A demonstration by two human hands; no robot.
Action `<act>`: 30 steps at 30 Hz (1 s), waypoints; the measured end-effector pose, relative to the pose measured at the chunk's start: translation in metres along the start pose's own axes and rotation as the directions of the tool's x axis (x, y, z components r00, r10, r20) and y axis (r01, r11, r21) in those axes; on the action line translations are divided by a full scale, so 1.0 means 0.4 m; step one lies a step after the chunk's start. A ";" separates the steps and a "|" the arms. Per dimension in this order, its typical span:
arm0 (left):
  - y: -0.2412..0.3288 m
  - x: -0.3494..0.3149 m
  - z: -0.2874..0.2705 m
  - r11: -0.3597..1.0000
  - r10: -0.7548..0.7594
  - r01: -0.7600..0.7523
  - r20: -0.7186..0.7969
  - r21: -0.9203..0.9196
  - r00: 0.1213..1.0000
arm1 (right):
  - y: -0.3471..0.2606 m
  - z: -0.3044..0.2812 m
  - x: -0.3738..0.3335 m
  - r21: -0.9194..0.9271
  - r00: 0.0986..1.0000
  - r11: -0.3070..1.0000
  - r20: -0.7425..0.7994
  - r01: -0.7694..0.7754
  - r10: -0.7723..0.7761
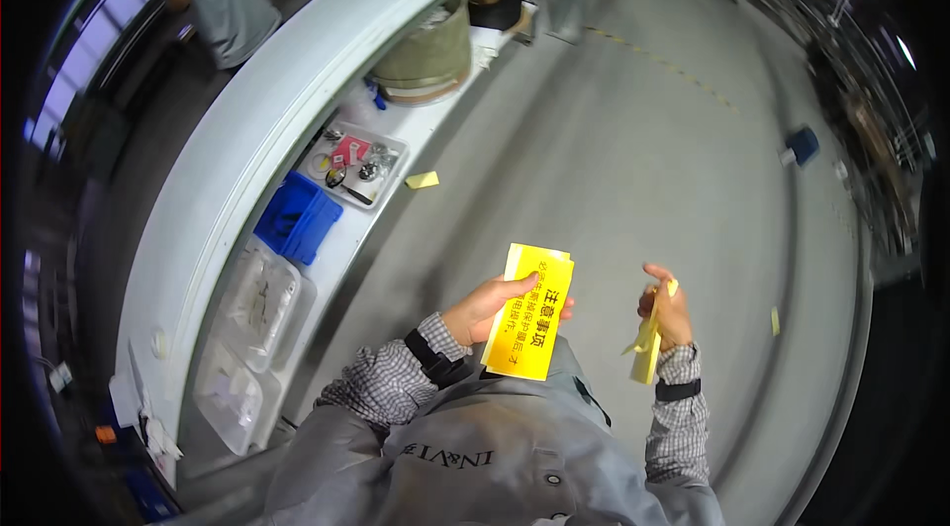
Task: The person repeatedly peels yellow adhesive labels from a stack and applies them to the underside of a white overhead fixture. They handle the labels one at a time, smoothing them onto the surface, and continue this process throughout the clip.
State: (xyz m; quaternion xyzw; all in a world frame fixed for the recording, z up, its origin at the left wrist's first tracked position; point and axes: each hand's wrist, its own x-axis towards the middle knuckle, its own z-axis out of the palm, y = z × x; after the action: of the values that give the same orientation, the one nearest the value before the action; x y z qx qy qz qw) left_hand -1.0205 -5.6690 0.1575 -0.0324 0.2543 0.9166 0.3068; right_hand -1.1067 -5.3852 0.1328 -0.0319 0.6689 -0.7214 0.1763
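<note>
In my left hand is a small stack of yellow printed labels, gripped with the thumb on top and the fingers behind. The stack hangs in front of my body, its sheets slightly fanned. To its right, apart from it, my right hand is closed around yellow paper strips, which dangle bent below the fingers. Both hands are raised over the grey floor, and neither touches the shelf at the left.
Along the left runs a long white bench with a lower shelf. On it stand a white tray of small parts, a blue bin, clear boxes and a round drum. Yellow paper lies nearby. Another person stands beyond.
</note>
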 end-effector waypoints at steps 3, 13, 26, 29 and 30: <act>-0.019 -0.019 -0.018 0.996 0.092 -0.092 -0.012 -0.007 0.996 | 0.055 -0.082 0.039 0.214 0.989 0.967 -0.011 -0.139 0.144; 0.099 -0.014 -0.029 0.989 0.149 -0.148 -0.254 0.023 0.956 | 0.121 -0.031 0.473 0.260 0.860 0.835 -0.028 -0.486 0.509; 0.536 0.145 -0.371 0.958 0.120 -0.218 -0.434 -0.184 0.893 | 0.060 0.813 1.417 0.566 0.924 0.824 -0.306 -0.019 0.231; 0.733 0.203 -0.450 0.951 0.070 -0.166 -0.340 -0.262 0.938 | -0.054 0.909 1.631 0.651 0.964 0.733 -0.265 0.197 -0.024; 0.744 0.199 -0.494 0.936 0.072 -0.170 -0.305 -0.309 0.950 | -0.023 0.965 1.637 0.572 0.966 0.794 -0.251 0.204 -0.066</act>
State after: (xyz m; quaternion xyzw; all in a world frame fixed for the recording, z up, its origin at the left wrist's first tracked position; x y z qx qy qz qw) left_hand -1.2764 -5.9245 0.1016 -0.2008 0.1399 0.9490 0.1988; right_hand -1.6125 -5.9476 0.0571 0.0563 0.4210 -0.9039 0.0507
